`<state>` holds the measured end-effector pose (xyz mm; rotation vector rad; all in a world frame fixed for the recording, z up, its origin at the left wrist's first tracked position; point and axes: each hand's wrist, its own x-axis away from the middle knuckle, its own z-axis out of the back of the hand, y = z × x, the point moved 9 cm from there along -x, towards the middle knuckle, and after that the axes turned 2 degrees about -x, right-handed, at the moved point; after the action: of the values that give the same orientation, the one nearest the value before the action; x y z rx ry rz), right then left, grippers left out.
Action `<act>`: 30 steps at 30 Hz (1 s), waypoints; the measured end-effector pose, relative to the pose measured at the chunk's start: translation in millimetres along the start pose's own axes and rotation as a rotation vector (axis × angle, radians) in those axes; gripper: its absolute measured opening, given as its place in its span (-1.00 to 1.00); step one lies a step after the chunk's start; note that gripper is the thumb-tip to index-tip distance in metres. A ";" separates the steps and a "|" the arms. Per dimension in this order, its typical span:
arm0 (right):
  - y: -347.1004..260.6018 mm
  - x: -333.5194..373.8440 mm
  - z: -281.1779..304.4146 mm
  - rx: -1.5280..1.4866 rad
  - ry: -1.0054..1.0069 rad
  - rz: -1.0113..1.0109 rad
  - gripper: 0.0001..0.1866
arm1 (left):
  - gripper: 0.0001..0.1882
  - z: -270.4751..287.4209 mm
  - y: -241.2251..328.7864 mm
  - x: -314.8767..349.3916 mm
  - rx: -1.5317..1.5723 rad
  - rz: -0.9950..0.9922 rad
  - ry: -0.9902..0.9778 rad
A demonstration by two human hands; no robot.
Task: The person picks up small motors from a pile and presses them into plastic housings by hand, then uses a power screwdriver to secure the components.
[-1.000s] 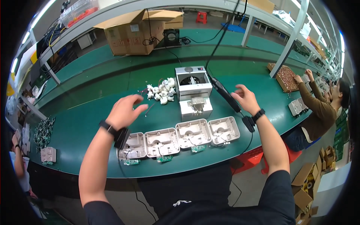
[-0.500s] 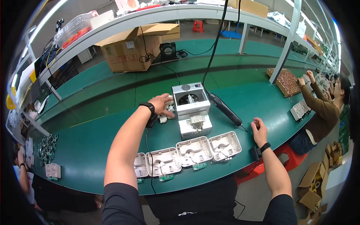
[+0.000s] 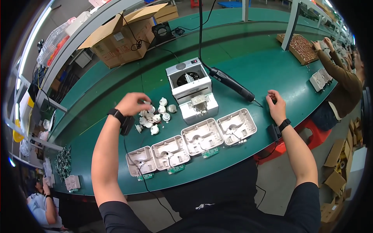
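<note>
My left hand (image 3: 133, 104) is above the left side of a loose pile of small white round plastic parts (image 3: 149, 119). Its thumb and fingertips are pinched, with what looks like one such part between them. On the right, my right hand (image 3: 276, 105) rests on the green table, loosely curled and empty, just beyond the tip of a black electric screwdriver (image 3: 235, 85). A white-grey machine (image 3: 190, 86) with a round dark bowl and a metal front block stands between my hands. Several open white plastic housings (image 3: 202, 136) lie in a row nearest me, small green circuit boards (image 3: 210, 152) along their front edges.
A cardboard box (image 3: 120, 40) and small black fan (image 3: 161, 31) are at the back left. Cables cross the table. At far left lie a dark green heap (image 3: 63, 163) and a housing (image 3: 72, 182). A co-worker (image 3: 344, 77) works at right beside a parts tray (image 3: 298, 48).
My left hand has moved left from beside the machine, uncovering the pile of white parts. My right hand stays beside the screwdriver tip. The whole view has shifted and tilted.
</note>
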<state>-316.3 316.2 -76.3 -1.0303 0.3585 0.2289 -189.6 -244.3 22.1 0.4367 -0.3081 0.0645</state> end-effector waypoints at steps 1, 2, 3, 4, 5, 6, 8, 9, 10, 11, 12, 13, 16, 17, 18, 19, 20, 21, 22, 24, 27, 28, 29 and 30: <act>-0.6 0.3 0.2 -0.005 0.000 0.000 -0.75 | -0.49 0.9 -6.9 -4.2 0.000 0.003 0.000; -2.0 0.5 -1.6 -0.014 -0.003 0.003 -0.75 | -0.51 5.4 -17.2 -8.9 -0.125 0.005 0.071; -1.9 1.0 -1.1 -0.016 -0.005 0.004 -0.75 | -0.53 6.1 -24.1 -15.7 -0.248 0.001 0.140; -0.9 1.6 -0.7 -0.015 -0.004 0.002 -0.75 | -0.55 5.3 -30.1 -20.6 -0.371 -0.002 0.209; 1.0 3.3 -0.1 -0.013 0.001 -0.004 -0.75 | -0.55 -2.1 -35.0 -26.6 -0.374 -0.004 0.208; 2.9 4.6 0.7 -0.011 0.005 -0.011 -0.75 | -0.58 -13.7 -42.2 -32.5 -0.288 0.010 0.168; -3.0 2.9 0.2 -0.020 0.008 -0.007 -0.76 | -0.64 -26.7 -48.2 -39.6 -0.122 0.035 0.087; -6.6 1.0 -1.2 -0.027 0.004 -0.001 -0.76 | -0.64 -24.8 -51.5 -40.6 -0.127 0.036 0.085; -6.9 2.5 0.3 -0.027 -0.002 0.001 -0.76 | -0.62 -23.8 -57.0 -39.3 -0.031 0.098 0.104; -4.5 4.8 0.8 -0.023 -0.005 -0.008 -0.76 | -0.59 -23.4 -63.6 -37.1 0.065 0.163 0.122; -2.3 4.2 1.3 -0.022 -0.001 -0.010 -0.76 | -0.56 -21.1 -64.4 -34.2 0.161 0.228 0.144; -0.1 3.6 1.3 -0.020 0.002 -0.013 -0.76 | -0.56 -18.9 -59.4 -34.0 0.163 0.229 0.139; 1.9 1.2 -1.8 -0.029 -0.004 -0.019 -0.76 | -0.52 -2.3 -43.9 -27.5 0.600 0.231 0.192; 1.7 -0.8 -0.3 -0.037 -0.003 -0.016 -0.76 | -0.52 -3.0 -30.2 -26.0 0.607 0.237 0.184; 1.7 -1.8 1.0 -0.044 -0.002 -0.012 -0.76 | -0.48 -2.1 -5.2 -29.1 0.325 0.149 0.179; 2.6 0.9 0.9 -0.038 -0.009 -0.019 -0.76 | -0.44 -7.1 21.7 -30.1 0.044 0.058 0.169; 1.4 0.0 0.7 -0.036 -0.007 -0.013 -0.76 | -0.40 -13.4 41.8 -31.7 -0.237 -0.037 0.163; 0.2 -0.4 1.0 -0.035 -0.004 -0.008 -0.76 | -0.40 -21.6 43.1 -33.4 -0.232 -0.037 0.159; -1.2 -0.7 0.6 -0.036 0.000 -0.001 -0.76 | -0.37 -34.3 47.8 -34.1 -0.279 -0.097 0.127; -3.1 0.0 -1.8 -0.034 -0.004 -0.006 -0.76 | -0.32 -57.7 57.6 -33.6 -0.376 -0.221 0.064; -1.8 1.7 -1.0 -0.029 0.000 -0.023 -0.76 | -0.36 -73.1 64.0 -36.9 -0.406 -0.168 0.029; -2.0 0.5 -0.4 -0.036 0.000 -0.021 -0.76 | -0.39 -75.9 64.6 -38.5 -0.423 -0.139 0.013; -2.2 -0.8 -0.3 -0.043 0.001 -0.019 -0.76 | -0.39 -75.5 67.8 -40.8 -0.426 -0.140 0.011; -2.1 -0.5 0.6 -0.050 0.000 -0.015 -0.76 | -0.38 -76.2 69.9 -41.8 -0.456 -0.109 -0.020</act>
<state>-315.9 315.8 -74.1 -1.0824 0.3465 0.2251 -217.0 -148.4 -27.9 0.0008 -0.3079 -0.1155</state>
